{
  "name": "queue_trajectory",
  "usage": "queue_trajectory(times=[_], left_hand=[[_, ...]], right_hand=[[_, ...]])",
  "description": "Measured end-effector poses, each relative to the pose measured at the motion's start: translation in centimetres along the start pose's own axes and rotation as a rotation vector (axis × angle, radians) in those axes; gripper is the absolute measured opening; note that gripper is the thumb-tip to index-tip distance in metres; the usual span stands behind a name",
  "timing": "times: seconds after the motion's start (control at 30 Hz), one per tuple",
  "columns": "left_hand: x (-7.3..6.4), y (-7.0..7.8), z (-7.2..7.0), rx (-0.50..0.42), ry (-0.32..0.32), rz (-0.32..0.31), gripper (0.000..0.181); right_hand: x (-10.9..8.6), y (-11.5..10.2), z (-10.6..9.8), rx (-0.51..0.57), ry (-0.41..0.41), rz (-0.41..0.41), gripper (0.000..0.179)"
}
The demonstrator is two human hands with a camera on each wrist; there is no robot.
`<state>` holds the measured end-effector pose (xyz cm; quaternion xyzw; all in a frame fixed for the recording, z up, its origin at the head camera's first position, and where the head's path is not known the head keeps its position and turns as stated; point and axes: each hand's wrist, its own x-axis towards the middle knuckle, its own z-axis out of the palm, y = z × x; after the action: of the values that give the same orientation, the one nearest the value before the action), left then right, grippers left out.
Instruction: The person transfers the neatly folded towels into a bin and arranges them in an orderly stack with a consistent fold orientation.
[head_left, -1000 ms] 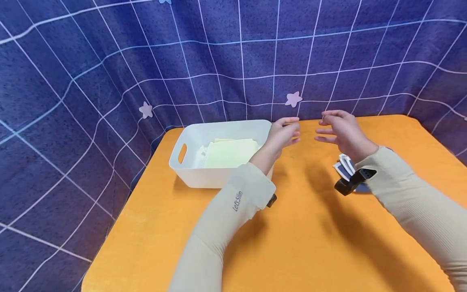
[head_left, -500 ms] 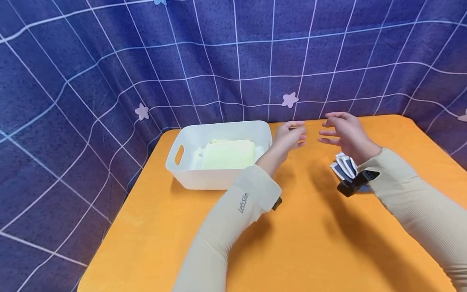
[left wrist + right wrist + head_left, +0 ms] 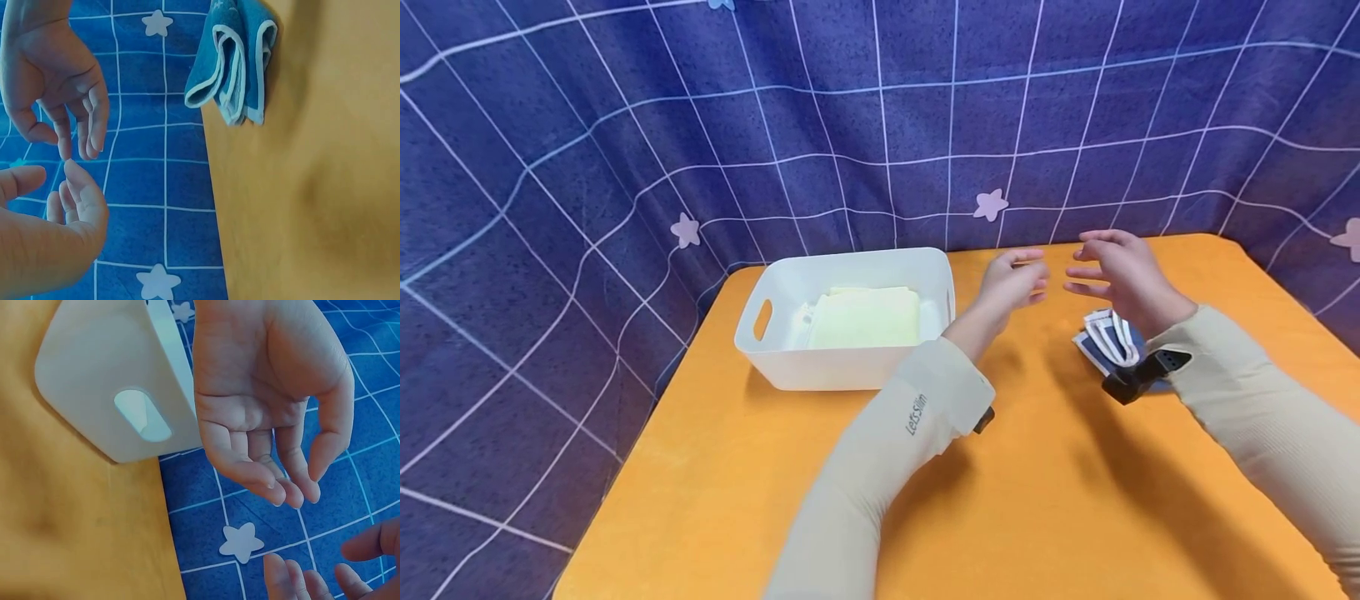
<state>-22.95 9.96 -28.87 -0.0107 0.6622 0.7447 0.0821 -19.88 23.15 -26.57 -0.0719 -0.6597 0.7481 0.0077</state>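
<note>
My left hand (image 3: 1013, 283) hovers above the table just right of the white bin, fingers loosely bent and holding nothing. Facing it, my right hand (image 3: 1127, 273) is also empty, its thumb and fingers apart and gently curved. A narrow gap separates the two sets of fingertips. Below the right wrist lies a folded blue towel (image 3: 1099, 343) with white edging, partly covered by the forearm in the head view; the left wrist view shows the towel's (image 3: 234, 69) stacked folds. The white bin (image 3: 827, 368) holds folded pale yellow cloths (image 3: 868, 318).
An orange cloth covers the table (image 3: 737, 483). Behind and to the left hangs a dark blue curtain (image 3: 820, 125) with a white grid and stars. An oval handle hole pierces the bin's near end (image 3: 94, 381) in the right wrist view.
The head view has turned slightly right. My left hand has moved right, away from the bin, narrowing the gap to my right hand. Both hands stay empty.
</note>
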Motion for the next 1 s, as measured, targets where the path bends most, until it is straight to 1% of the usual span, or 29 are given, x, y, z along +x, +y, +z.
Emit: queue_trajectory(times=[0.23, 0.5, 0.77, 1.0], left_hand=[[0.0, -0.6, 1.1, -0.012, 0.0, -0.024, 0.017], [-0.2, -1.3, 2.4, -0.023, 0.005, -0.04, 0.017], [-0.4, -1.4, 3.4, -0.031, 0.008, -0.033, 0.017], [-0.4, -2.1, 4.0, -0.05, 0.011, -0.036, 0.015]], right_hand=[[0.0, -0.2, -0.6, -0.032, 0.019, 0.024, 0.016], [-0.3, -0.2, -1.5, -0.048, 0.035, 0.006, 0.016], [-0.5, 0.1, -2.8, -0.028, 0.055, 0.019, 0.018], [-0.6, 0.4, -3.5, -0.014, 0.042, 0.007, 0.017]])
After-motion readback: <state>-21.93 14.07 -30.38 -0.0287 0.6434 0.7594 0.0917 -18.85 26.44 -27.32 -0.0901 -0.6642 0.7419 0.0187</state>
